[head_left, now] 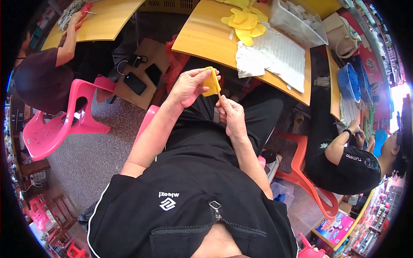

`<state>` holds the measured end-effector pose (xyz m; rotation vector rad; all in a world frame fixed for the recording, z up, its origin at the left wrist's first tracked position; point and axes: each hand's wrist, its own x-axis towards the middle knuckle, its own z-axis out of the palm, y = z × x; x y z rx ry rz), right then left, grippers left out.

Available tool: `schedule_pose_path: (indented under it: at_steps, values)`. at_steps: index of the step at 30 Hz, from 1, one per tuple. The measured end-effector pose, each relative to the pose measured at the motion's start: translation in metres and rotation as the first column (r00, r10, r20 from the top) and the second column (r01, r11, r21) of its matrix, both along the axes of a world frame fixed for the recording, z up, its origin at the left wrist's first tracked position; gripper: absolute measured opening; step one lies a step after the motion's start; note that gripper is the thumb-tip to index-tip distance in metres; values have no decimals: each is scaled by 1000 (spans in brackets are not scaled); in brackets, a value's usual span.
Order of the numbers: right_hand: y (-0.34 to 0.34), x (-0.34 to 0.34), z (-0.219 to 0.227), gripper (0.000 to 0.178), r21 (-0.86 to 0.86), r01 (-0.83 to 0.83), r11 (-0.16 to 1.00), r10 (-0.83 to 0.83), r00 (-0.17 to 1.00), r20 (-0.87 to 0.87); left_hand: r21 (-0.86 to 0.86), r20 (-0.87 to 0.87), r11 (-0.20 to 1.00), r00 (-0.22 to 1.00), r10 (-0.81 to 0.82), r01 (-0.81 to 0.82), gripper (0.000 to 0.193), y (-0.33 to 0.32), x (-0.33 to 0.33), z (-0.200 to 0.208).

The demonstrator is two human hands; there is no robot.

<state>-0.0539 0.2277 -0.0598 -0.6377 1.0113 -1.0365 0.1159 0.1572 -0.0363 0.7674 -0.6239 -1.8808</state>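
Observation:
My left hand point(189, 87) pinches a small, narrow yellow cloth piece point(210, 82) between thumb and fingers, above my lap. Close on its right, my right hand point(231, 113) is closed on a thin, light-brown stick point(219, 95). The stick's upper end meets the lower edge of the yellow piece; whether it goes inside cannot be made out. Beyond my hands, several yellow cloth pieces point(246, 25) lie heaped on the wooden table point(202, 36), beside a white quilted cloth point(279, 56).
A clear plastic bin point(297, 26) with white material stands at the table's far right. Cardboard point(144, 64) at left bears a dark phone point(134, 83). One co-worker sits left near a pink chair point(71, 116); another works at right, near an orange chair point(301, 172) and blue basket point(348, 82).

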Motion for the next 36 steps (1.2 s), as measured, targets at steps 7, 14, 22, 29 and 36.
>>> schedule_pose_path:
  at_steps: [7,14,22,29,36]
  values:
    - [1,1,0,30,42,-1,999,2,1000,-16,46,-50,998,998,48,-46,24,-2,-2,0]
    - [4,1,-2,30,40,33,999,-36,997,73,35,-26,999,1000,-11,12,24,0,-3,5]
    - [0,-2,1,31,32,-7,999,5,998,65,-11,9,999,999,-33,33,27,-8,-3,7]
    - [-1,-2,2,31,41,-13,999,8,993,121,-49,107,998,994,-38,44,26,-12,-5,9]
    - [-4,-13,10,31,-14,-24,1000,24,1000,-11,-70,148,995,987,-56,66,23,-18,-5,19]
